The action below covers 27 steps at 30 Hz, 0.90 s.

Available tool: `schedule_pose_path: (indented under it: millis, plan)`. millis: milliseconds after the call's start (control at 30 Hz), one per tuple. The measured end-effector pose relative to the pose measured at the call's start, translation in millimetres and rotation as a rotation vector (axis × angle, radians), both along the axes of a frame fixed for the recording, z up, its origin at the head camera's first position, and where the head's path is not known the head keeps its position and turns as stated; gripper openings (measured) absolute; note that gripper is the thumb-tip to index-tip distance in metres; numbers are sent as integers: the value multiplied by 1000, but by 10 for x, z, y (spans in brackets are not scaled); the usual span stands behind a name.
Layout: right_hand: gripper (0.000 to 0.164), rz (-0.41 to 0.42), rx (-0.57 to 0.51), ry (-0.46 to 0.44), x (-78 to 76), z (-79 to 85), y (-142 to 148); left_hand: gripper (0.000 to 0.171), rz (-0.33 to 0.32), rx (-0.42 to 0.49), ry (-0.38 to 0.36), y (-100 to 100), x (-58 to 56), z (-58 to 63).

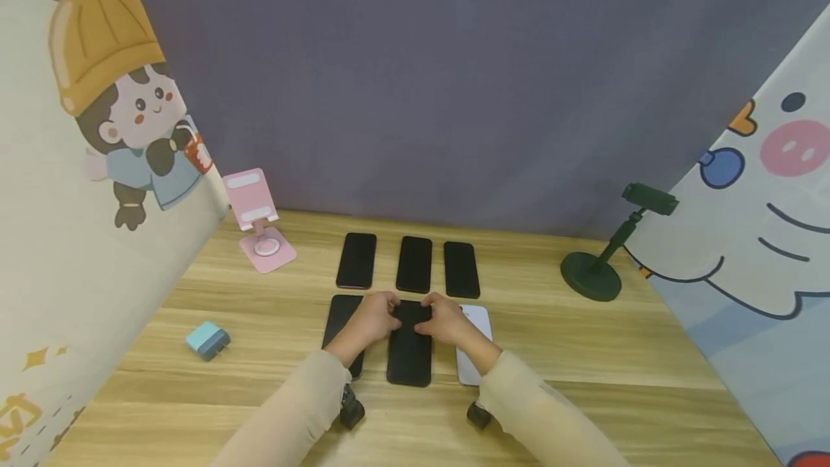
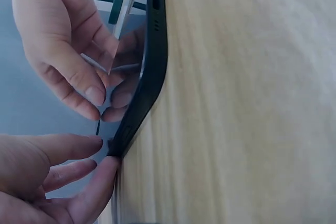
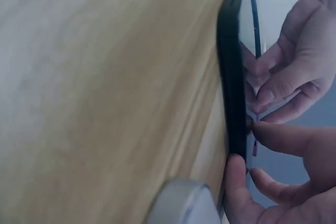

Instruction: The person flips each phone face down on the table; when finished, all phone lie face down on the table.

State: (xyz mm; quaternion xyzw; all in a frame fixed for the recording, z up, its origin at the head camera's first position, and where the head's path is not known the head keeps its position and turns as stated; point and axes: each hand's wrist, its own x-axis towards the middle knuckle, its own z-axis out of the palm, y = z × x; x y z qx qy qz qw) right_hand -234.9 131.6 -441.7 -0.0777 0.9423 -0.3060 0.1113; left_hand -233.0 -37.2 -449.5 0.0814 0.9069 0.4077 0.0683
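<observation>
A black smartphone lies screen up in the middle of the near row on the wooden table. At its upper left corner my left hand has bent fingers, one fingertip against the side edge in the left wrist view. Opposite it, my right hand holds the upper right edge, a fingertip on the side and the thumb over the glass. The glossy screen mirrors the fingers. Under the left wrist another black phone is partly covered. A white phone sits partly beneath the right hand.
Behind stand three dark phones in a row: left, middle and right. A pink phone stand is at the back left, a dark green stand at the right. A blue charger plug lies at left.
</observation>
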Motion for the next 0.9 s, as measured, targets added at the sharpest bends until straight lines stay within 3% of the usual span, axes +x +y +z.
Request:
schedule_pose_path:
  millis: [133,300,600,767,900]
  plan:
    - [47,-13,34,6,-9,-19,-40,32,6,-21,20,-8,6,-2]
    - [46,-40,-4,6,-3,-30,-14,31,-6,-26,45,-8,3,-9]
    - [45,-118,-233,-70,29,25,99,32,-14,15,12,42,4,-40]
    - [43,-125,-293,-43,45,76,139,33,-14,58,-15,70,25,-43]
    - [43,-133,-413,-31,55,107,164,34,-1,141,-36,105,44,-67]
